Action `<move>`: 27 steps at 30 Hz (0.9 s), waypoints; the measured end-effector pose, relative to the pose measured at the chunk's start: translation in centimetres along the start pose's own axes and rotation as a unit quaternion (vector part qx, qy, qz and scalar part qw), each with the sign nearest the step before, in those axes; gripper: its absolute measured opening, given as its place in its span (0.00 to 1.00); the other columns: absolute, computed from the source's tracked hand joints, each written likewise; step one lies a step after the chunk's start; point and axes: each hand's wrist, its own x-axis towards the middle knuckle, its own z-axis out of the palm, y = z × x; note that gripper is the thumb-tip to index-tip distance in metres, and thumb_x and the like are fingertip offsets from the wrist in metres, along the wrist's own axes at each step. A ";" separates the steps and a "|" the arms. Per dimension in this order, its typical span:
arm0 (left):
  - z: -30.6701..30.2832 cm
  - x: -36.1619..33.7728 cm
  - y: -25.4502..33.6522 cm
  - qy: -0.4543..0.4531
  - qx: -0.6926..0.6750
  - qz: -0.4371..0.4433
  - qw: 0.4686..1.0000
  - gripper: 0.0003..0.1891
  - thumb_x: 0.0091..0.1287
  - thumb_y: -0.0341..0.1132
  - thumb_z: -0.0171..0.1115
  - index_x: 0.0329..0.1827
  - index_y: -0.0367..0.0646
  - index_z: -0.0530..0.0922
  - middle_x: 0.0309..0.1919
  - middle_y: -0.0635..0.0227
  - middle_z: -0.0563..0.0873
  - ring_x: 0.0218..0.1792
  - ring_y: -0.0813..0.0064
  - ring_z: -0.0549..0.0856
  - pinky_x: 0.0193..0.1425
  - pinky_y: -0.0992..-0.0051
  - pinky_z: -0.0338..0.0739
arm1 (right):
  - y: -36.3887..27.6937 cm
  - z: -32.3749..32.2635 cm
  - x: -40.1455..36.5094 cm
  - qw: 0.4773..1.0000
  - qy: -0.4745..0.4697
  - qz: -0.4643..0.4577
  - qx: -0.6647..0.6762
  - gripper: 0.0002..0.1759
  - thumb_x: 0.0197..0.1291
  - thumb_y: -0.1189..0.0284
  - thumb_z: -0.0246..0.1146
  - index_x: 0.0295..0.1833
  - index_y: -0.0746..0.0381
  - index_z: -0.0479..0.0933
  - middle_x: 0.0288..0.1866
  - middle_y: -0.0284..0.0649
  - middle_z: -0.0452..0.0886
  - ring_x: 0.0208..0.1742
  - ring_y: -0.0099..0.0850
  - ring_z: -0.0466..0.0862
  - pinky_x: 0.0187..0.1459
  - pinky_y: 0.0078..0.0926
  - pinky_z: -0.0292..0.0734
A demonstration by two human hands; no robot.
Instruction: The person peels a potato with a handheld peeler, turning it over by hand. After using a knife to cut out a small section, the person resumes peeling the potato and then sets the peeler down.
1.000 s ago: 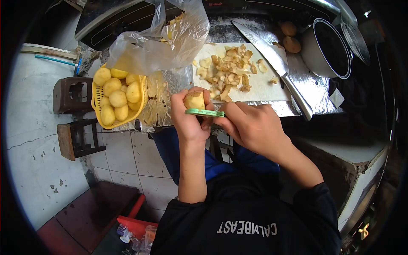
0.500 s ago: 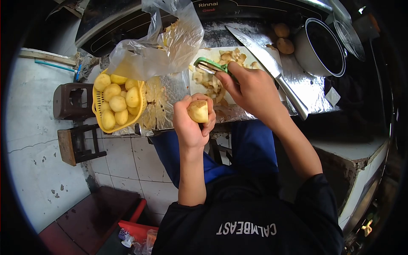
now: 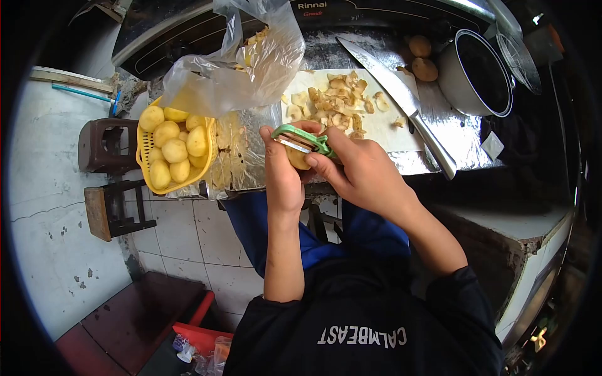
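My left hand is closed around a potato, which shows only in part beneath the blade. A green peeler is gripped in my right hand, its metal blade lying across the potato's upper side. Just beyond both hands, brown and pale potato peelings are heaped on a white cutting board. Peeled potatoes fill a yellow basket to the left. A large knife lies slanted over the board's right side, handle toward me.
A clear plastic bag with peelings inside stands behind the basket. Two brown-skinned potatoes sit beside a white pot at the back right. Foil covers the counter around the board. Low stools stand on the left.
My right hand has come down and left, bringing the peeler from above the board onto the potato. My left hand still holds the potato and has turned slightly. More peelings are now uncovered.
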 end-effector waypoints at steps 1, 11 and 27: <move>-0.5 0.1 0.0 -0.054 -0.022 -0.007 0.998 0.33 0.75 0.64 0.32 0.49 0.42 0.74 0.30 0.74 0.79 0.23 0.88 0.74 0.18 0.87 0.61 | 0.1 0.4 0.0 1.000 0.015 -0.009 0.005 0.17 0.66 0.58 0.61 0.39 0.63 0.70 0.15 0.47 0.75 0.21 0.50 0.80 0.23 0.43 0.75; -1.9 -1.4 0.8 -0.158 -0.064 0.082 0.982 0.21 0.77 0.50 0.39 0.61 0.44 0.61 0.38 0.67 0.79 0.22 0.86 0.71 0.21 0.87 0.57 | -2.0 -0.2 -0.2 0.977 -0.010 0.089 0.194 0.16 0.71 0.63 0.55 0.37 0.66 0.67 0.22 0.55 0.78 0.27 0.57 0.80 0.27 0.47 0.72; -1.5 -2.1 0.7 -0.039 0.013 0.216 0.976 0.26 0.72 0.53 0.33 0.49 0.37 0.70 0.29 0.65 0.76 0.30 0.77 0.73 0.35 0.78 0.67 | -4.5 0.8 -1.8 0.996 0.071 -0.045 -0.031 0.13 0.67 0.67 0.60 0.36 0.63 0.66 0.19 0.43 0.73 0.18 0.43 0.78 0.19 0.39 0.72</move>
